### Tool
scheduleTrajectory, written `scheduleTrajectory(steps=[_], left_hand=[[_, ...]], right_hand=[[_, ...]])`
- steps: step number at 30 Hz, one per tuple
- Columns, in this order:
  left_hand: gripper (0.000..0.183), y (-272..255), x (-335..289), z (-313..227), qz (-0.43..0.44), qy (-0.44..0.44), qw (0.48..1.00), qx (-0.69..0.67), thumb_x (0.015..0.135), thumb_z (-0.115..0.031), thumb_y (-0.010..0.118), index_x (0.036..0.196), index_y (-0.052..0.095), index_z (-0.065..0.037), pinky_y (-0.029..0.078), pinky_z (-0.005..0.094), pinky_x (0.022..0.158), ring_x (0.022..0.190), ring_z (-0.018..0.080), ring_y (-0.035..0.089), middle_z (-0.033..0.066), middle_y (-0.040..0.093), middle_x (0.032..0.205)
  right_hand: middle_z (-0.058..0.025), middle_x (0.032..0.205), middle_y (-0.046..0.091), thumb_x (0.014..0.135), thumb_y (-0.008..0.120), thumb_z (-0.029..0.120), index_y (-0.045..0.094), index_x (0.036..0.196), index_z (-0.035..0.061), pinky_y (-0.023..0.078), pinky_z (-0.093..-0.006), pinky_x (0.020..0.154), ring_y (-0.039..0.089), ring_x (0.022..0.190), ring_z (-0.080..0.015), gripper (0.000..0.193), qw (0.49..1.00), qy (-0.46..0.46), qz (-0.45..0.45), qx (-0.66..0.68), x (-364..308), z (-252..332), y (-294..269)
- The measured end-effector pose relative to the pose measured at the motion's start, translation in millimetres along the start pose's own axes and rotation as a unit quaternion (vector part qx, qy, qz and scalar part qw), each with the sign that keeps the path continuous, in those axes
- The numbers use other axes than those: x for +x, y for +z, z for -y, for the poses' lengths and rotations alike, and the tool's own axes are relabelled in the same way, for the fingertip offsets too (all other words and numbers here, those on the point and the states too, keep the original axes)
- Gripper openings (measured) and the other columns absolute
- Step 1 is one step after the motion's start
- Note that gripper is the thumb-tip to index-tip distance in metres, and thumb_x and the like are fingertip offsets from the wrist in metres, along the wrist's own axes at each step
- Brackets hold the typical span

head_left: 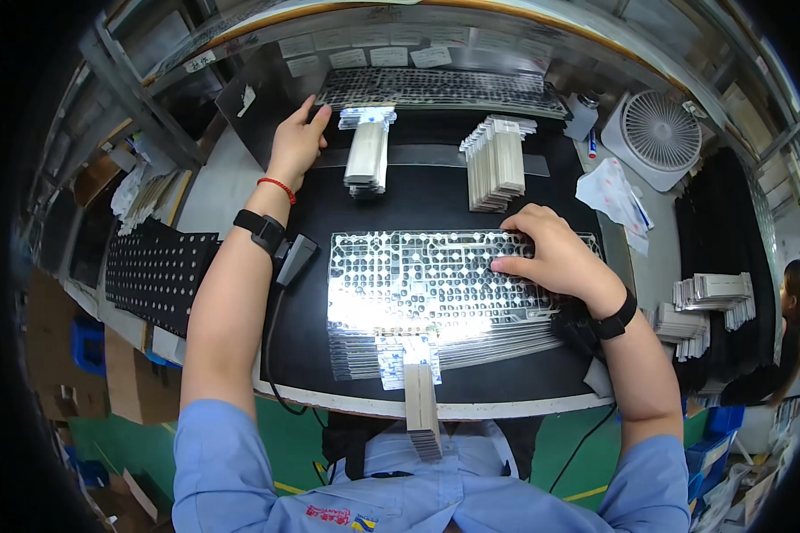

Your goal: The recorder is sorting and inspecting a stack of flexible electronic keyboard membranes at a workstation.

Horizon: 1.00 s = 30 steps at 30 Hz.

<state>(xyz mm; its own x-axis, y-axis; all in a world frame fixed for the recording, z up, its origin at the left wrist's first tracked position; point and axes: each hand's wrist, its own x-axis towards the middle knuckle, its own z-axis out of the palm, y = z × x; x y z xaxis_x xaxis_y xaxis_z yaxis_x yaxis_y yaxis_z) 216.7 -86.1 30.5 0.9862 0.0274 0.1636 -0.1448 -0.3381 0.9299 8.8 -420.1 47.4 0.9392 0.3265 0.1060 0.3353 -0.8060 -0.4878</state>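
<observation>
My left hand (301, 140) is at the left corner of a pile of clear printed circuit sheets (444, 90) at the back, thumb and forefinger apart. My right hand (556, 253) lies on the right part of a nearer stack of clear circuit sheets (418, 275), thumb and fingers spread. Glare covers this stack's left side. Its pale ribbon tails (422, 400) reach over the table's front edge. Behind it, a left bundle of pale tails (367, 158) and a right bundle (496, 164) extend forward from the back pile. Dark bands circle both wrists.
A white fan (660, 133) stands at the back right, beside a bottle (583, 115) and crumpled white paper (613, 195). More tail bundles (713, 298) lie on the right. A perforated black sheet (156, 275) is at left. Dark cables hang off the table's front.
</observation>
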Motion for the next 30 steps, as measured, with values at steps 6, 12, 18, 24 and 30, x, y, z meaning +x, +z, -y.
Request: scheduleTrajectory(steps=[6,12,18,24,30], left_hand=[[0.047,-20.4,-8.8,-15.2,0.021,0.047,0.986,-0.16,0.105,-0.036,0.048,0.139,0.052,-0.004,0.038,0.0203,0.054,0.059,0.0037,0.046,-0.0045,0.047,0.064],[0.053,-18.6,-47.5,-39.3,0.435,0.031,0.836,-0.333,0.108,-0.041,0.031,0.133,0.051,0.001,0.052,0.0326,0.095,0.112,0.0236,0.064,0.0172,0.064,0.124],[0.049,5.8,-77.7,-53.7,0.472,0.011,0.81,-0.349,0.099,-0.016,0.055,0.143,0.042,0.002,0.047,0.0344,0.105,0.123,0.0238,0.058,0.0183,0.05,0.144],[0.045,16.8,-79.4,-43.9,0.407,-0.039,0.862,-0.299,0.098,-0.008,0.058,0.14,0.048,0.001,0.054,0.0279,0.093,0.102,0.0135,0.067,0.0092,0.066,0.121],[0.051,11.7,-76.9,-38.5,0.426,-0.042,0.84,-0.332,0.097,-0.009,0.059,0.143,0.041,0.003,0.054,0.0281,0.093,0.104,0.0135,0.066,0.0094,0.067,0.119]], right_hand=[[-0.0135,0.1,0.065,0.069,0.087,0.028,0.065,0.103,0.0016,0.046,-0.0388,0.088,0.061,0.098,-0.0303,0.048,0.998,-0.001,-0.058,0.04,-0.5,6.7,-3.4],[-0.0038,0.09,0.064,0.071,0.087,0.017,0.059,0.1,0.0024,0.049,-0.0287,0.077,0.058,0.083,-0.0125,0.042,0.976,0.058,-0.087,0.192,3.7,-12.0,-6.9],[-0.0047,0.094,0.067,0.075,0.085,0.019,0.062,0.105,0.0017,0.05,-0.0289,0.081,0.061,0.088,-0.0126,0.043,0.971,0.087,-0.092,0.205,5.2,-31.6,-5.1],[-0.0122,0.1,0.069,0.076,0.084,0.024,0.063,0.115,-0.002,0.05,-0.0323,0.087,0.065,0.093,-0.0222,0.051,0.985,0.059,-0.121,0.106,5.3,-25.3,-5.0],[-0.0134,0.103,0.068,0.076,0.083,0.022,0.063,0.114,-0.0012,0.049,-0.0328,0.088,0.065,0.095,-0.0229,0.049,0.985,0.079,-0.107,0.114,3.9,-29.2,-6.8]])
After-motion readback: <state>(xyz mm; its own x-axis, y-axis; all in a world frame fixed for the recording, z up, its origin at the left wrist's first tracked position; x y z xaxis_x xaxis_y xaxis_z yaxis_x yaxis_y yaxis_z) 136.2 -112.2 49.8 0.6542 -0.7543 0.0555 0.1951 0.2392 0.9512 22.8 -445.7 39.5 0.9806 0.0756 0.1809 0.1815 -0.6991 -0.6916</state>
